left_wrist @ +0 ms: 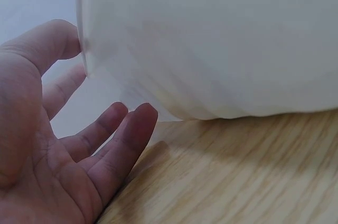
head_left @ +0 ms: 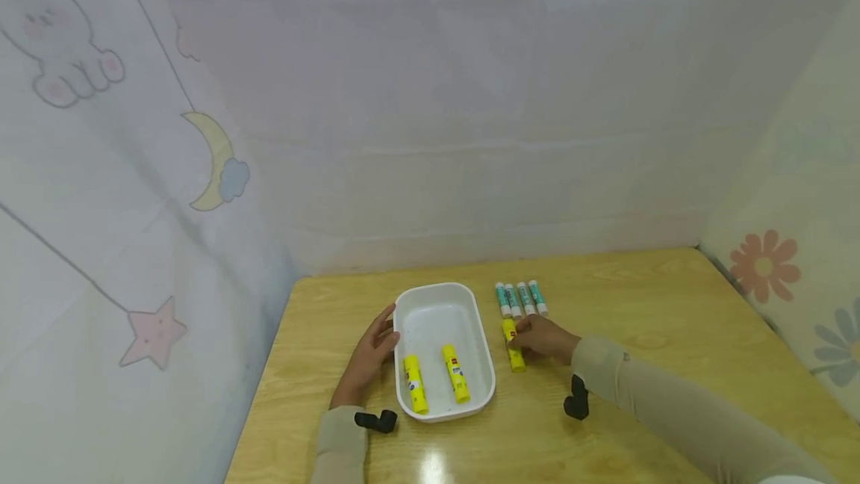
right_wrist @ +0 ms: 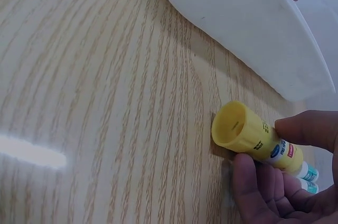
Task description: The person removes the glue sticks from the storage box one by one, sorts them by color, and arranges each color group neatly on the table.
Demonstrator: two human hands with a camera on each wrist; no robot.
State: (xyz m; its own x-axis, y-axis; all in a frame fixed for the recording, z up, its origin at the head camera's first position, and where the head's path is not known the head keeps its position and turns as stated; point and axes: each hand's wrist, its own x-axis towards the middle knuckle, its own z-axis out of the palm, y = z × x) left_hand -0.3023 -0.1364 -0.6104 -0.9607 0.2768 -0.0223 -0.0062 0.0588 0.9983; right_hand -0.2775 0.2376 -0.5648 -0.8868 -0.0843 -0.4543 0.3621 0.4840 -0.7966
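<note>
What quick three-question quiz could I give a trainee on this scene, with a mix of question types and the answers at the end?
1. Count: how many yellow tubes lie inside the white tray?

2. True or false: the right hand is gripping the white tray.

3. Multiple choice: in the head view, where do the four teal-and-white tubes lie?
A) Inside the tray
B) To the right of the tray
C) To the left of the tray

Key:
1. Two.
2. False; it grips a third yellow tube, outside the tray.
3. B.
</note>
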